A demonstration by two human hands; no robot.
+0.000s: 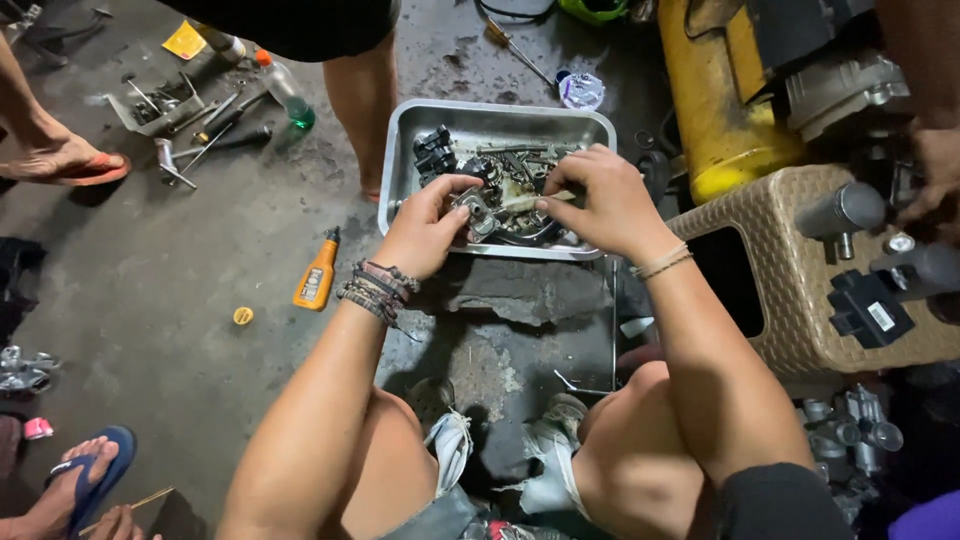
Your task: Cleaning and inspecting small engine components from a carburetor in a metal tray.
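Both hands meet over a metal tray (400, 140) of greasy parts. The left hand (425, 230) pinches a small metal part (470, 205) by its near edge; the right hand (600, 205) grips a pale stick (520, 200) whose tip touches that part. The part sits between the two hands, just above the tray. An orange bottle (317, 275) lies left of the left wrist.

A rough repair workshop with work done on the ground: a stained concrete floor (200, 300) carries a metal tray (400, 150) of greasy engine parts at twelve o'clock, wrenches (200, 130) scattered at ten o'clock, an orange screwdriver (317, 275), and a yellow tank (710, 100) at two o'clock.
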